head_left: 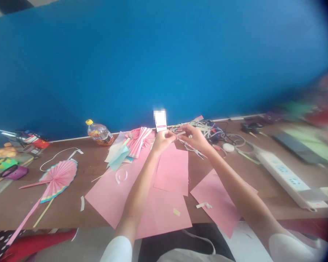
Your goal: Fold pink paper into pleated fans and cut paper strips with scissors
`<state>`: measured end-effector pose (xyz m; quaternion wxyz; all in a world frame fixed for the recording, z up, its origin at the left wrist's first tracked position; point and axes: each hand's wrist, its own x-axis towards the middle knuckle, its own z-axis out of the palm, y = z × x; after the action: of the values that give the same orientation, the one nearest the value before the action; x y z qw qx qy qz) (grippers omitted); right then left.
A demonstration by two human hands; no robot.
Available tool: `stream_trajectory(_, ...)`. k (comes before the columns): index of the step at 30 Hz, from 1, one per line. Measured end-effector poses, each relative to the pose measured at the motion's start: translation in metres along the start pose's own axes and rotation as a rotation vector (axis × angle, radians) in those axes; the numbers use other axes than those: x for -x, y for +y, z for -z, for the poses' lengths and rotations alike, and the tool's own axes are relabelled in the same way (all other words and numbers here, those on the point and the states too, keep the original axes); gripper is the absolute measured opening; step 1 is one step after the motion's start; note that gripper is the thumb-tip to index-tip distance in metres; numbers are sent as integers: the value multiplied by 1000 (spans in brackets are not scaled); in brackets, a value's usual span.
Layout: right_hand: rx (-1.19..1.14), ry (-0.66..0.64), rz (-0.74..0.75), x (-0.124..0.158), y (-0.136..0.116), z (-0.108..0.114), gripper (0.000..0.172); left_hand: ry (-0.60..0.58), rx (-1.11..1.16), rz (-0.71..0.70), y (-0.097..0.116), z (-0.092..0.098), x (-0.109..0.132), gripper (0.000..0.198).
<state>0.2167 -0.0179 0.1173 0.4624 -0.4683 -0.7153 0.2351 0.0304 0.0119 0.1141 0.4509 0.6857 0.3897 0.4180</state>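
My left hand (163, 141) and my right hand (195, 138) meet over the far middle of the table, fingertips pinched almost together. Whatever is between the fingers is too small and blurred to make out. Below them lie pink paper sheets (171, 171), partly overlapping. A lit phone (161, 122) stands upright against the blue wall just behind my left hand. Beside and behind my right hand spreads a tangle of pale paper strips (206, 127). To the left of my hands sits a folded pink-and-white striped paper fan (139, 142), next to a light blue paper piece (119, 157).
A finished-looking pink pleated fan (58, 178) lies at left. A tilted bottle with a yellow cap (100, 134) rests near the wall. A white power strip (285, 178) is at right, and another pink sheet (221, 200) lies under my right forearm. A blue wall (164, 65) borders the table.
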Motion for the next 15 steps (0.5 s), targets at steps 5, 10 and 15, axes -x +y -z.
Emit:
stream_trajectory(5,47,-89,218,0,3,1,14,-23,21,33,-4,0,-1,17)
stream_trajectory(10,21,-21,219,1,2,-1,15,-74,111,43,-5,0,-2,30)
stream_trajectory(15,-78,52,103,0,1,-2,19,-91,223,10,-9,-6,-4,39)
